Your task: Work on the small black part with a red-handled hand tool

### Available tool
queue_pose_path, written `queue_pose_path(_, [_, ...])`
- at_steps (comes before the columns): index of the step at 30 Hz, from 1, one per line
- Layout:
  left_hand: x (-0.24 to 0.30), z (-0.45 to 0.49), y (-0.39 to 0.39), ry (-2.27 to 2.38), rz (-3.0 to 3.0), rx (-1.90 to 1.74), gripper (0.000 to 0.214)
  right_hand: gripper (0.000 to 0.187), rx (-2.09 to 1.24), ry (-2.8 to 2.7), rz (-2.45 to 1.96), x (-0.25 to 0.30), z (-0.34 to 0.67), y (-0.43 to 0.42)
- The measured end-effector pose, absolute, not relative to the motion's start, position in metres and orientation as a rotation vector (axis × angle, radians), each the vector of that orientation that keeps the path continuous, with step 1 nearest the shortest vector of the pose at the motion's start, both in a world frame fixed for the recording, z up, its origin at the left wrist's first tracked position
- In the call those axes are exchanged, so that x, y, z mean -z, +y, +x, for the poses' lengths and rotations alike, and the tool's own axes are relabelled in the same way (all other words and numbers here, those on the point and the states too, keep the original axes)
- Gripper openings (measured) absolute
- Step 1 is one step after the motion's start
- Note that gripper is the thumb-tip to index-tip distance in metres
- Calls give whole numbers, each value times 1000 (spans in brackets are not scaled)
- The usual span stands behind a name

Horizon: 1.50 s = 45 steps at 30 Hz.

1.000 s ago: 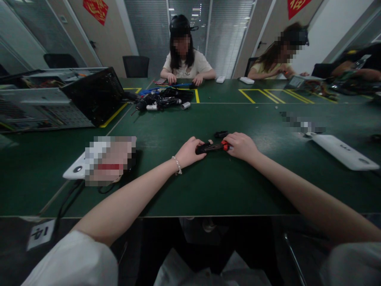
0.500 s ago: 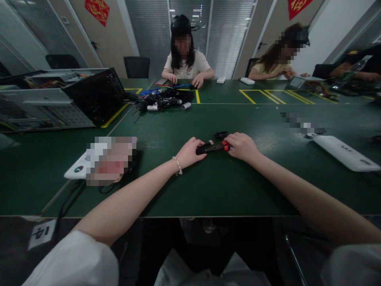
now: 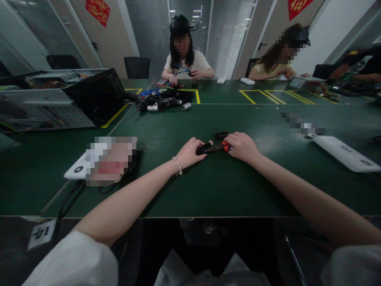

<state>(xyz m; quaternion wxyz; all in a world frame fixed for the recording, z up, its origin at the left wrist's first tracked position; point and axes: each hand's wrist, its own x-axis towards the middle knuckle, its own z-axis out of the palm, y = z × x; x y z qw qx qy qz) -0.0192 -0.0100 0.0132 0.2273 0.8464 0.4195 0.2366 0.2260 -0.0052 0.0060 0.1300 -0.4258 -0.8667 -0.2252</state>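
Note:
My left hand [image 3: 190,151] rests on the green table [image 3: 208,186] with its fingers curled round the black end of a small tool [image 3: 212,148]. My right hand [image 3: 241,145] grips the same tool at its red end. The tool lies between both hands, low over the tabletop. A small black part [image 3: 220,135] sits on the table just behind the tool, apart from both hands.
A white device [image 3: 345,154] lies at the right and a white box [image 3: 77,171] with a black cable at the left. An open computer case [image 3: 59,99] stands at the far left. A heap of black parts [image 3: 162,101] lies mid-table. Two people sit opposite.
My hands and the tool have stayed put. The person opposite has lifted their hands from the table, holding a blue cable.

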Motion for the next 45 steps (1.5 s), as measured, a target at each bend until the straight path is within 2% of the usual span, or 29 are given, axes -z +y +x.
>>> queue_pose_path(8, [-11,-19,-8,1159,2345,-646,34,21,547,-2523,-1294,-4,226,-4])
queue_pose_path(34, [-14,-20,-10,1166,2331,-636,35,24,653,-2509,-1240,-6,226,-5])
queue_pose_path(45, [-11,-21,-9,1151,2334,-650,34,24,571,-2536,-1259,-8,225,-5])
